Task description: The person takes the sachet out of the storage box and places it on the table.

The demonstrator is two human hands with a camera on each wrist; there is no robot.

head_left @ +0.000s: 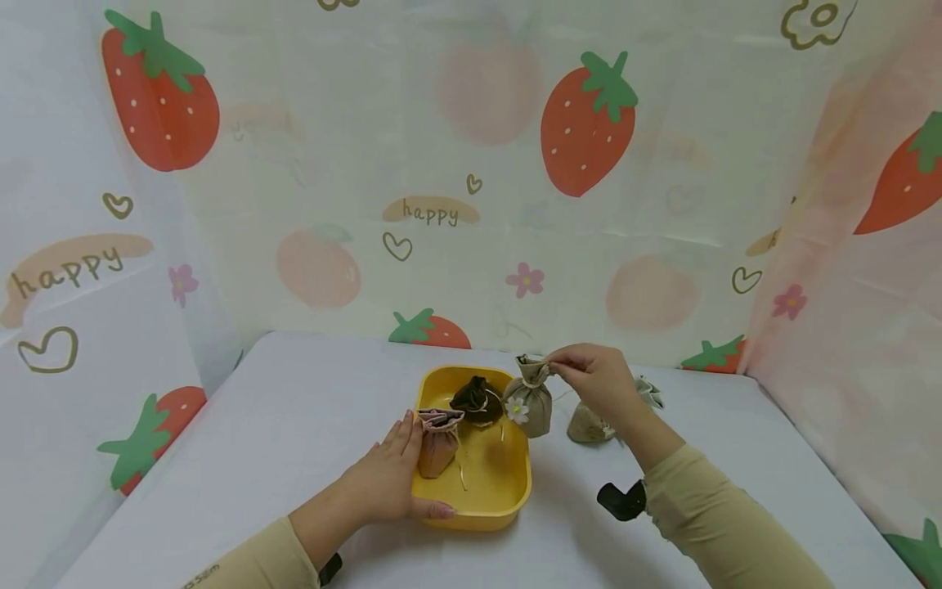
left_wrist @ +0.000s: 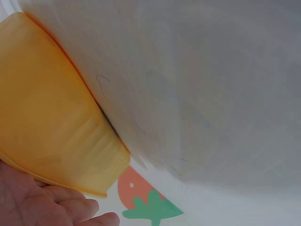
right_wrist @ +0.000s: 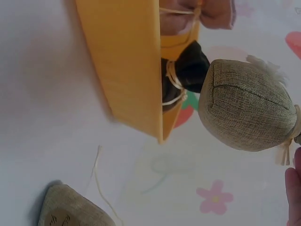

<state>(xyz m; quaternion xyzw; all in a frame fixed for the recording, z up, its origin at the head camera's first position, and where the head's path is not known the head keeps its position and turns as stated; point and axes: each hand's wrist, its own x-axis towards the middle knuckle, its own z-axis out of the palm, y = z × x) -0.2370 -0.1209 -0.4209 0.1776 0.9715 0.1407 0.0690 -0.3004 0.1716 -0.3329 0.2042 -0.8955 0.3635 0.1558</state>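
Observation:
My right hand (head_left: 599,380) pinches a grey-beige cloth drawstring pouch (head_left: 535,409) by its gathered neck. This pouch has a white flower on its front and hangs over the right rim of a yellow plastic tub (head_left: 489,491). From the right wrist its plump base (right_wrist: 247,106) shows up close. My left hand (head_left: 383,474) rests along the tub's left side with fingers straight, its thumb at the near rim. Inside the tub a pinkish-brown pouch (head_left: 438,454) stands at the left, and a dark brown pouch (head_left: 478,402) lies at the back.
On the white table (head_left: 294,417), right of the tub, another beige pouch (head_left: 589,424) lies partly behind my right forearm. A pale cord (right_wrist: 99,176) trails near it. Cloth walls printed with strawberries (head_left: 589,123) stand at the back and sides.

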